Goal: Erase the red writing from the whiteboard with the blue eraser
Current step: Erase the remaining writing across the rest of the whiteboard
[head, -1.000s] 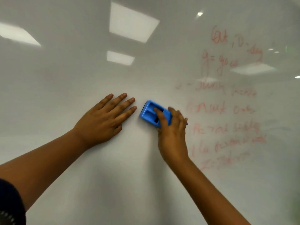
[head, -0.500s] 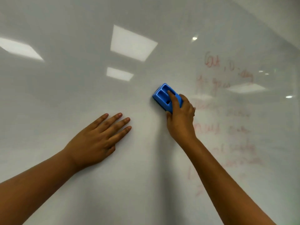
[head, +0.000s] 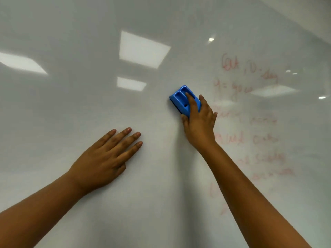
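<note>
A glossy whiteboard [head: 89, 113] fills the view. Faint, smeared red writing [head: 250, 113] runs in several lines down its right side. My right hand [head: 198, 120] grips the blue eraser [head: 180, 100] and presses it flat on the board, just left of the writing's upper lines. My left hand [head: 107, 158] lies flat on the board, fingers spread, below and left of the eraser, holding nothing.
Reflections of ceiling light panels [head: 143, 49] show on the board. The board's upper right edge meets a pale wall [head: 308, 13]. A thin vertical seam [head: 325, 77] runs near the right side.
My right hand has carried the eraser up the board from beside my left fingertips to level with the upper lines. The left hand stays planted. The lower lines look fainter.
</note>
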The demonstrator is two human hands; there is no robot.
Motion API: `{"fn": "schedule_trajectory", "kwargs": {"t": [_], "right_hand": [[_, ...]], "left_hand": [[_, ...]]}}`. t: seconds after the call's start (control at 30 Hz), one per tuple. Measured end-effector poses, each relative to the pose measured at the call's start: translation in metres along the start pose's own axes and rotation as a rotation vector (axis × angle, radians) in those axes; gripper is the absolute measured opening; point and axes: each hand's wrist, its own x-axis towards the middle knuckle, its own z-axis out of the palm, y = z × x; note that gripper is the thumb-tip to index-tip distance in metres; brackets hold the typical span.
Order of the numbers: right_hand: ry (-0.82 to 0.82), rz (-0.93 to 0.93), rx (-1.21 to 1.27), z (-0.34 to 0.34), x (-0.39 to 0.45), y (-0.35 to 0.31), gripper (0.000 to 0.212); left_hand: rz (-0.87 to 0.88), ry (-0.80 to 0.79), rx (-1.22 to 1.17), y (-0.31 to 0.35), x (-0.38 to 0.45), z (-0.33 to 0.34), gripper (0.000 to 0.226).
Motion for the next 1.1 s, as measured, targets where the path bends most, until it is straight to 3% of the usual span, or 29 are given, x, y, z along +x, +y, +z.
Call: {"fn": "schedule_trajectory", "kwargs": {"t": [0.07,0.27,0.4,0.47,0.57,0.67,0.8,0.93,1.0,1.1], "right_hand": [[0.017,-0.004,0.027,0.006,-0.001,-0.017,0.061],[-0.04,-0.331,-0.057,0.028,-0.057,-0.023,0.08],[-0.03,-0.375,0.027,0.024,-0.058,0.0,0.078],[0.04,-0.308,0.153,0.017,-0.048,0.009,0.069],[0.229,-0.02,0.391,0.011,-0.021,0.0,0.062],[0.407,0.139,0.425,0.016,0.003,-0.032,0.06],[0.388,-0.183,0.34,0.041,-0.027,-0.059,0.052],[0.322,-0.475,0.168,0.045,-0.063,-0.017,0.05],[0.388,-0.495,0.09,0.037,-0.055,0.014,0.057],[0.377,-0.338,0.049,0.016,-0.016,0.041,0.053]], "left_hand": [[0.006,0.005,0.006,0.001,0.0,-0.001,0.054],[0.005,0.004,-0.012,-0.002,-0.001,0.001,0.057],[0.017,0.028,-0.04,-0.002,-0.004,0.006,0.055],[0.024,0.044,-0.057,-0.003,-0.003,0.009,0.051],[0.022,0.083,-0.059,-0.003,-0.004,0.015,0.052],[0.031,0.097,-0.062,-0.004,-0.005,0.018,0.053],[0.022,0.109,-0.063,-0.005,-0.003,0.019,0.052],[0.022,0.111,-0.059,-0.006,-0.005,0.019,0.053],[0.012,0.117,-0.069,-0.005,-0.006,0.02,0.05],[0.007,0.13,-0.074,-0.004,-0.006,0.021,0.049]]}}
